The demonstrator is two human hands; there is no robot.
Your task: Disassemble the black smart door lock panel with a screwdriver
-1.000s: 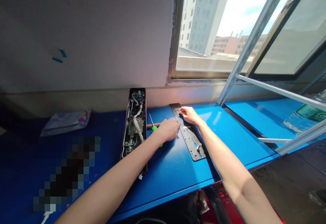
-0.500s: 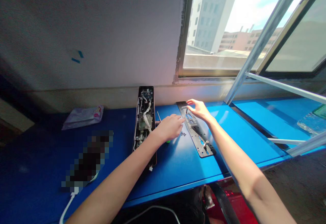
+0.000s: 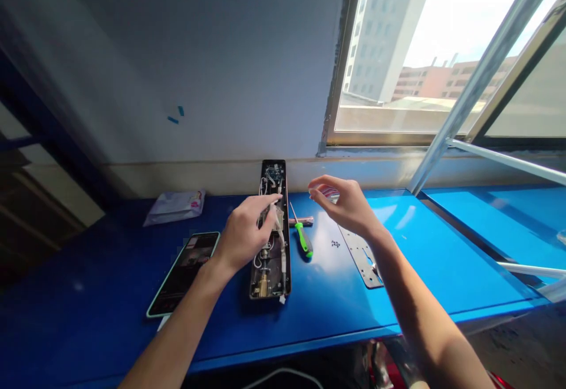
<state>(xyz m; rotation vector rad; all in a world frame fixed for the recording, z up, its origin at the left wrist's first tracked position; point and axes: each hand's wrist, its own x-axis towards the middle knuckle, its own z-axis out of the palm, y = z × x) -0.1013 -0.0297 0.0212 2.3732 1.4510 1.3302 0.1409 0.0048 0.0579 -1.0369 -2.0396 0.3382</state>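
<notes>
An open, long black lock housing (image 3: pixel 287 247) with circuit boards, a brass-coloured part and white cables inside lies on the blue table. Over its middle is my left hand (image 3: pixel 247 227), thumb and index finger apart near the white cable (image 3: pixel 279 224); any contact is unclear. My right hand (image 3: pixel 347 203) hovers over the upper part of a black metal plate (image 3: pixel 360 259), its fingertips drawn close together. Whatever they pinch, if anything, is too small to make out. Between housing and plate lie a green-handled screwdriver (image 3: pixel 304 241) and a small cluster of black screws (image 3: pixel 335 244).
A phone (image 3: pixel 190 271) with a light green case lies left of the housing, near a white packet (image 3: pixel 177 206) by the wall. Beside the screwdriver is a copper-coloured cylinder (image 3: pixel 307 221). A metal frame (image 3: pixel 442 141) stands on the table's right side, before the window.
My left hand has moved left, from beside the plate to above the housing, uncovering the screwdriver. My right hand has lifted off the plate's upper end. The camera view has shifted.
</notes>
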